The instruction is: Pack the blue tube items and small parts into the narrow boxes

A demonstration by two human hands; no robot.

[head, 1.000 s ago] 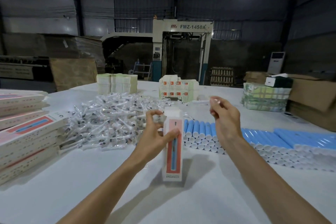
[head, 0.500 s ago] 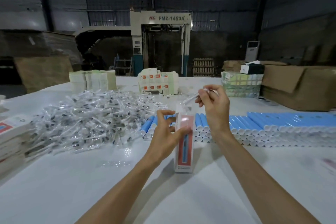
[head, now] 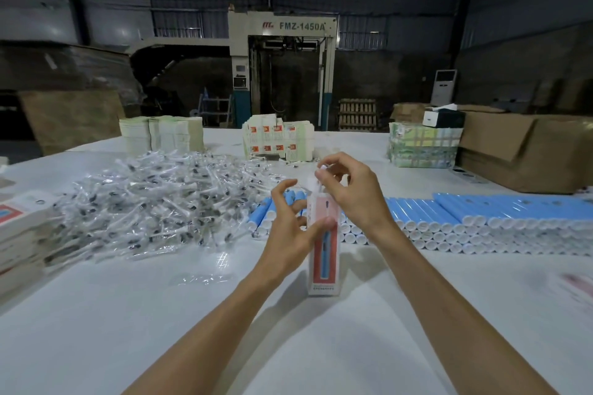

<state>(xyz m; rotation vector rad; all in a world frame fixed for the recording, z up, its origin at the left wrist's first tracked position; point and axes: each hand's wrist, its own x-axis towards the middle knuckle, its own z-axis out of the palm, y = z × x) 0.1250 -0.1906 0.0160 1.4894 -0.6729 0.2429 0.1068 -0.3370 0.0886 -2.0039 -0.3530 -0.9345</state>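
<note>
A narrow pink and white box (head: 323, 253) stands upright on the white table (head: 160, 314). My left hand (head: 290, 228) holds it by its side, thumb across the front. Directly above the box's open top, my right hand (head: 349, 192) pinches a small clear-wrapped part (head: 316, 181) whose lower end reaches the box's mouth. Blue tubes with white caps (head: 465, 218) lie in stacked rows behind and to the right. A big heap of clear-wrapped small parts (head: 160, 202) spreads to the left.
Finished flat boxes (head: 19, 234) are stacked at the left edge. Bundles of folded cartons (head: 277, 139) and paper stacks (head: 160, 135) stand at the back, a wrapped bundle (head: 420, 147) and a brown cardboard box (head: 526, 151) at the right. A loose clear wrapper (head: 202, 277) lies near.
My right hand came in from the right and lowered the small part over the box's open top. The view turned right, so the box stack slid to the left edge.
</note>
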